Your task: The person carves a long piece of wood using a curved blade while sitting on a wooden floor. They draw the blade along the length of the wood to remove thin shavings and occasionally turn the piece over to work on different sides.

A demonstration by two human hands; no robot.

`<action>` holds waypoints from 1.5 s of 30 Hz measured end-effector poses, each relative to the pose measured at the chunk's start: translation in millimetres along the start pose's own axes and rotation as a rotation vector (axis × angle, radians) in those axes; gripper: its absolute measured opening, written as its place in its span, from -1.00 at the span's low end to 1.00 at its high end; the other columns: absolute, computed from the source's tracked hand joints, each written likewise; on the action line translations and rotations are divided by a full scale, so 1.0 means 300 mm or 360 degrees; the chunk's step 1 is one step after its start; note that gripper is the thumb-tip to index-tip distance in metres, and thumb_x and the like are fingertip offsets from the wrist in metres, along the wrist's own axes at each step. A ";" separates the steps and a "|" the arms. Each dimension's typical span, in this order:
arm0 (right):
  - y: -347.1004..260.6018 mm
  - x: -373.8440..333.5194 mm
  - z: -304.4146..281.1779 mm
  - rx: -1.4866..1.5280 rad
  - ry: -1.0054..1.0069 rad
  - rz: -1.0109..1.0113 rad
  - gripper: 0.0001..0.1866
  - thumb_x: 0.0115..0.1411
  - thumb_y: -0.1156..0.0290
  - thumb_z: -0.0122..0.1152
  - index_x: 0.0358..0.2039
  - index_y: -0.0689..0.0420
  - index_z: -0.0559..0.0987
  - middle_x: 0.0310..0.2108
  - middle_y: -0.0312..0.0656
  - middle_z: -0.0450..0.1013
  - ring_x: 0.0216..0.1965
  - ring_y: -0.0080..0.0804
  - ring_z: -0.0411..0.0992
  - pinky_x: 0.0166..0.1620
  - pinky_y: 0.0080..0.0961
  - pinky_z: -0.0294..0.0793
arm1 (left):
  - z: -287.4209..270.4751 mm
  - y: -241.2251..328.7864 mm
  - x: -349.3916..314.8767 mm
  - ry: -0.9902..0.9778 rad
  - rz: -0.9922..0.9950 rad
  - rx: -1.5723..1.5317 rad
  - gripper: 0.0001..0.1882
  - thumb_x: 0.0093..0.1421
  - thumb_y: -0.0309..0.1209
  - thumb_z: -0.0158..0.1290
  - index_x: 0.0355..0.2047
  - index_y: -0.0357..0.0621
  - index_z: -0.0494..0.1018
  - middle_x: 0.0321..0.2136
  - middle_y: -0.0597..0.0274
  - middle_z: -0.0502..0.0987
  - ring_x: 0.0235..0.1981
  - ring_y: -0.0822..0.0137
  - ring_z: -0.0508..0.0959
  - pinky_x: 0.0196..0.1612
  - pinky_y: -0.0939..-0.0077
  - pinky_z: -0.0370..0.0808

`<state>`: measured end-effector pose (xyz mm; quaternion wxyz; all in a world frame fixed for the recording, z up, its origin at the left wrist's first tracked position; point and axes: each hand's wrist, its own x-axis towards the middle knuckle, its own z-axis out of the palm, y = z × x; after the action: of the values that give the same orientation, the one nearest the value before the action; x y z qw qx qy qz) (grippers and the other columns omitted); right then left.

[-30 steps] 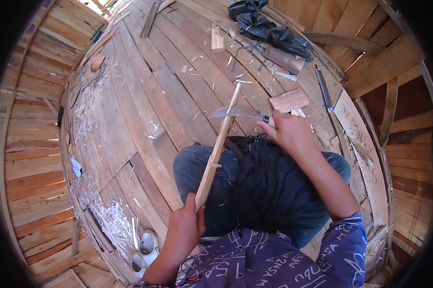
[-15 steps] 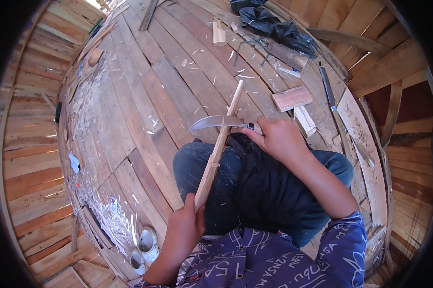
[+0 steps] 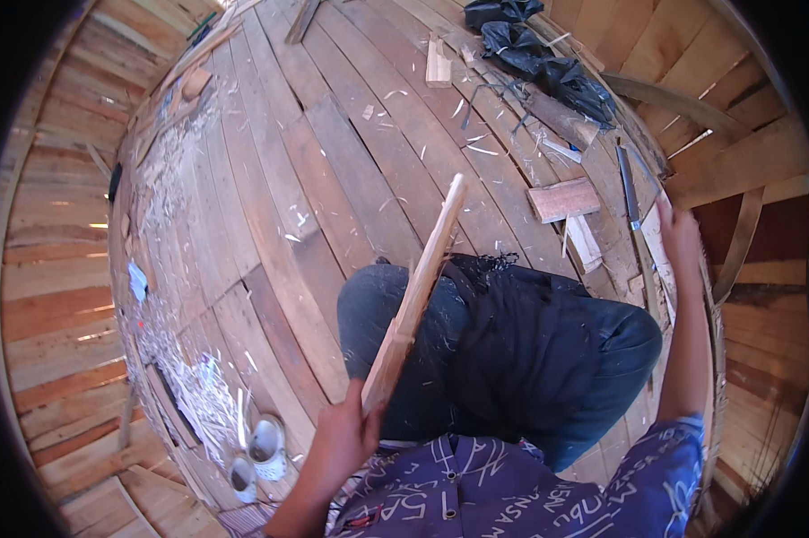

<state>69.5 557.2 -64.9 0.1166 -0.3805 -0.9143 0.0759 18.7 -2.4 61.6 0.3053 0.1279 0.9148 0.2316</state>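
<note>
My left hand (image 3: 346,435) is closed around the lower end of a long, roughly carved wooden stick (image 3: 413,309), which slants up and away over my left knee. The stick has a step partway along and a pale, narrower far end. Out at the far right, my right hand (image 3: 679,235) is slightly blurred and wrapped round the handle of a curved knife (image 3: 642,168), whose thin blade points away from me. Just left of that blade, a long straight knife (image 3: 627,188) with a dark blade lies on the floor.
A short reddish wood block (image 3: 563,200) and a pale offcut (image 3: 585,243) lie ahead on the right. Black plastic bags (image 3: 548,67) are at the far right. Wood shavings (image 3: 198,394) cover the left floor beside light clogs (image 3: 266,446). Plank walls stand on both sides.
My right hand has swung from the stick out to the far right, taking the curved knife off the wood. My left hand still holds the stick, and the view has shifted slightly.
</note>
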 end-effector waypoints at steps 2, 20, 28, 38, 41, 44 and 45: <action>-0.158 -0.163 -0.052 0.0442 -0.0193 0.0078 -0.42 0.29 0.01 0.13 -0.56 0.37 0.53 -0.69 0.08 0.38 -0.65 -0.28 0.37 -0.49 -0.24 0.33 | -0.010 -0.001 0.048 -0.0050 0.0105 0.0025 -0.73 0.22 -0.44 0.10 -0.19 -0.32 0.28 -0.67 -0.27 0.45 -0.54 -0.30 0.53 -0.52 -0.03 0.42; -0.695 -0.289 0.068 0.0271 -0.0106 -0.0940 -0.38 0.16 -0.25 0.11 -0.62 0.11 0.56 -0.73 -0.09 0.43 -0.63 -0.10 0.50 -0.57 -0.22 0.46 | 0.043 0.041 0.002 0.0110 0.0169 0.0227 -0.74 0.18 -0.49 0.11 -0.16 -0.25 0.31 -0.65 -0.23 0.47 -0.53 -0.28 0.54 -0.50 -0.04 0.43; -0.597 -0.124 0.163 0.0233 -0.0036 -0.0691 -0.62 0.18 0.06 0.13 -0.50 0.15 0.58 -0.56 -0.01 0.51 -0.47 -0.03 0.54 -0.41 -0.13 0.49 | 0.025 -0.007 -0.006 0.0042 0.0198 0.0200 -0.72 0.19 -0.46 0.13 -0.18 -0.28 0.29 -0.67 -0.22 0.46 -0.57 -0.27 0.52 -0.53 -0.05 0.38; -0.228 -0.226 -0.043 0.0547 -0.0269 0.0140 -0.41 0.27 -0.04 0.14 -0.53 0.34 0.54 -0.70 0.10 0.32 -0.61 -0.19 0.35 -0.42 -0.19 0.34 | 0.041 -0.080 0.042 -0.0210 0.0037 -0.0319 -0.62 0.22 -0.32 0.16 -0.14 -0.32 0.29 -0.74 -0.13 0.46 -0.68 -0.09 0.55 -0.61 0.19 0.41; -0.495 -0.400 -0.109 0.0788 -0.0439 -0.0144 -0.49 0.24 0.01 0.20 -0.53 0.28 0.56 -0.68 0.09 0.38 -0.61 -0.04 0.43 -0.45 -0.19 0.39 | 0.045 -0.092 0.071 -0.0220 0.0081 -0.0371 -0.63 0.22 -0.33 0.17 -0.14 -0.32 0.30 -0.75 -0.08 0.45 -0.70 -0.03 0.55 -0.63 0.25 0.40; -0.699 -0.480 -0.102 0.0738 -0.0542 -0.0516 -0.48 0.20 -0.07 0.20 -0.54 0.20 0.57 -0.64 0.05 0.47 -0.54 0.11 0.50 -0.43 -0.11 0.48 | 0.057 -0.090 0.052 -0.0189 0.0085 -0.0345 -0.62 0.22 -0.36 0.17 -0.10 -0.34 0.31 -0.74 -0.03 0.46 -0.73 0.10 0.55 -0.65 0.34 0.39; -0.736 -0.490 -0.083 0.0693 -0.0538 -0.0577 -0.47 0.20 -0.10 0.19 -0.55 0.18 0.57 -0.64 0.04 0.48 -0.54 0.09 0.50 -0.43 -0.11 0.49 | 0.059 -0.088 0.049 -0.0197 0.0089 -0.0300 -0.60 0.21 -0.38 0.17 -0.06 -0.36 0.32 -0.73 -0.01 0.48 -0.74 0.18 0.55 -0.67 0.40 0.38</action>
<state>27.0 299.2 -13.5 0.0533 -0.1597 -0.9359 0.3096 15.8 -13.4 28.5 0.3651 0.1383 0.8645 0.3166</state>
